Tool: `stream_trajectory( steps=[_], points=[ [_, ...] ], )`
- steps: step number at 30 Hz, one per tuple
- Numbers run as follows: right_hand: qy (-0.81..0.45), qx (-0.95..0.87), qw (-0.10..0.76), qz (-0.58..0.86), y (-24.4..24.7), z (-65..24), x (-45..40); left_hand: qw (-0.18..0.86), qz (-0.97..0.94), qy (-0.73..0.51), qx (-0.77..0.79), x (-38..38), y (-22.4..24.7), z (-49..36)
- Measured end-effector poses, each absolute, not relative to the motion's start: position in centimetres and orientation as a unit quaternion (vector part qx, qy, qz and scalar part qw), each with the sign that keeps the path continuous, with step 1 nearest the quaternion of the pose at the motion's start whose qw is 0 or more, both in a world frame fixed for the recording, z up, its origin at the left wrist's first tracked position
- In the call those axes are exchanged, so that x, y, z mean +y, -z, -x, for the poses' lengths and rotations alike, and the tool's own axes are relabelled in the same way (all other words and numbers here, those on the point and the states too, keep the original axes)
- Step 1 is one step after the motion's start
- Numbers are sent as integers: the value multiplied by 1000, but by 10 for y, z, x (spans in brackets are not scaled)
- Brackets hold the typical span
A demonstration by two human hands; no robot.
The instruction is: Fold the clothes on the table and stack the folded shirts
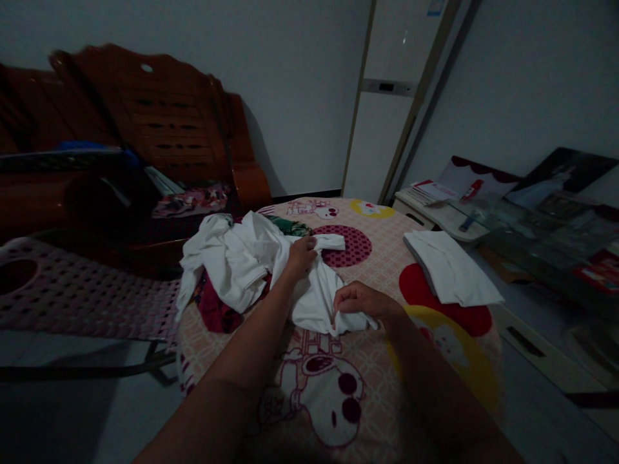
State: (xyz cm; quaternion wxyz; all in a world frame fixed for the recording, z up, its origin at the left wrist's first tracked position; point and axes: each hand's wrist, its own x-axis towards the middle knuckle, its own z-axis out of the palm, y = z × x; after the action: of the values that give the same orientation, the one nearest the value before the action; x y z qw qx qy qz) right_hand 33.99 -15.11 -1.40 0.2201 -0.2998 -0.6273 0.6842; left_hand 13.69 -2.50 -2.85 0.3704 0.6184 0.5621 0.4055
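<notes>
A white garment lies crumpled on a round table, with a narrow sleeve-like strip sticking out at its far side. My left hand rests on its far part, fingers bent down into the fabric. Closer to me, my right hand pinches the near right part of the same garment between thumb and fingers. A heap of white clothes adjoins it on the left, above a dark red cloth and a green patterned cloth. On the right side of the table sits a folded white garment.
A patterned tablecloth covers the round table. Wooden seating and a woven chair stand at the left. A tall white cabinet-like unit is at the back. On the right is a low cabinet with a glass top.
</notes>
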Motion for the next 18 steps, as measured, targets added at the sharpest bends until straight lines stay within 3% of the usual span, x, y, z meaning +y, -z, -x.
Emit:
stream_trajectory(
  steps=[3, 5, 9, 18],
  points=[
    [-670, -592, 310, 324, 18, -341, -147, 580, -486, -464, 460, -26, 17, -136],
    [-644, -537, 404, 365, 21, -343, -144, 657, -425, -489, 385, -30, 9, -140],
    [-621, -452, 497, 403, 27, -347, -137, 709, -383, -506, 307, -45, -1, -158],
    [-643, -373, 538, 398, 37, -340, -128, 740, -420, -468, 241, -69, -2, -191]
  ],
)
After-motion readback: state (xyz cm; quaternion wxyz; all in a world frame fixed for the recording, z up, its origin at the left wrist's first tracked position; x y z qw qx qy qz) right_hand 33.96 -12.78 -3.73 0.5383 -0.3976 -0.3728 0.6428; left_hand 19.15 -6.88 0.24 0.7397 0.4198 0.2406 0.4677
